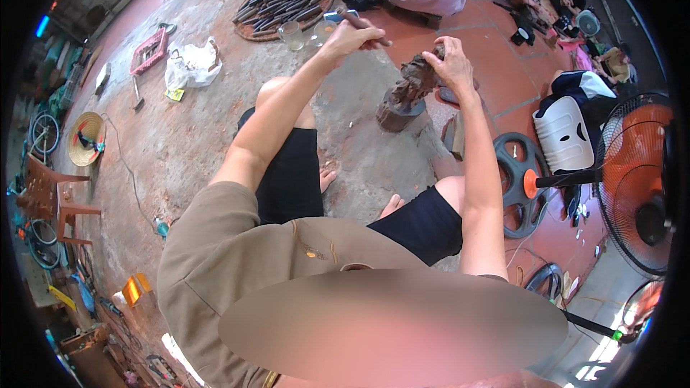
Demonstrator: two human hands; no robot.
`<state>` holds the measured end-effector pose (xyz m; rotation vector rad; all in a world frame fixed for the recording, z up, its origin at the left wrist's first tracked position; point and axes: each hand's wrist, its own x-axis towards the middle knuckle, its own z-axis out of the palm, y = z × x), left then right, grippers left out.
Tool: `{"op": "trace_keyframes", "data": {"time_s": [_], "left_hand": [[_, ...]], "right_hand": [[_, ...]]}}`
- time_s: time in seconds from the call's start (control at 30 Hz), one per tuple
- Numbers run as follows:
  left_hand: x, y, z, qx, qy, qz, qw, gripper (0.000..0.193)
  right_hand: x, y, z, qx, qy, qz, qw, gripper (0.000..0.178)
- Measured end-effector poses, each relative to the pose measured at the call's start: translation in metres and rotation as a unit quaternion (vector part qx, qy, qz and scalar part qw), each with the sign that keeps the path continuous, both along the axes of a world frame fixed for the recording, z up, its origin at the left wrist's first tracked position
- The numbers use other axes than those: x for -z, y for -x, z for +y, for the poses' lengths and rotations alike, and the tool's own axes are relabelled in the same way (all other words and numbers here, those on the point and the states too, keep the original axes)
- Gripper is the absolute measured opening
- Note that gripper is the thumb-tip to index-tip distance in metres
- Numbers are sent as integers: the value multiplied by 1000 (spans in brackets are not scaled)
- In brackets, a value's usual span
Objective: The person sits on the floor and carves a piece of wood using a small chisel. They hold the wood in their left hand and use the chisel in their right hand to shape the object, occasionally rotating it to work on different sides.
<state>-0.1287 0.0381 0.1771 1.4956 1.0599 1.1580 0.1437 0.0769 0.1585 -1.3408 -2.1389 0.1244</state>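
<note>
A dark brown wood carving (415,80) stands on a round base (395,116) on the floor in front of me, a little to the right. My right hand (453,65) is closed around its top, fingers bent over the upper end. To the left of the carving, my left hand (351,36) is raised and closed on a dark rod-shaped tool (354,19). The tool slants through the fist, with its lower right end pointing toward the carving. Whether it is a chisel or a mallet I cannot tell. Tool and carving appear apart.
Beyond my left hand lies a round woven tray (248,27) of several dark rods, with a glass jar (291,34) beside it. A white plastic bag (194,65), pink basket (149,52) and hammer (137,93) lie left. A fan (636,183) stands right; people sit beyond.
</note>
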Motion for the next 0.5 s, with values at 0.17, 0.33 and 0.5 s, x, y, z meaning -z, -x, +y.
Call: {"op": "trace_keyframes", "data": {"time_s": [0.17, 0.33, 0.5], "left_hand": [[6, -5, 7, -27, 27, -75, 996, 24], [7, -7, 14, -23, 42, -107, 993, 21], [4, -4, 15, -34, 54, -133, 989, 18]], "right_hand": [[-1, 8, -12, -49, -115, -50, 991, 35], [-7, 20, -23, -67, -71, -90, 991, 22], [-14, 29, -36, -89, -41, -103, 990, 21]]}}
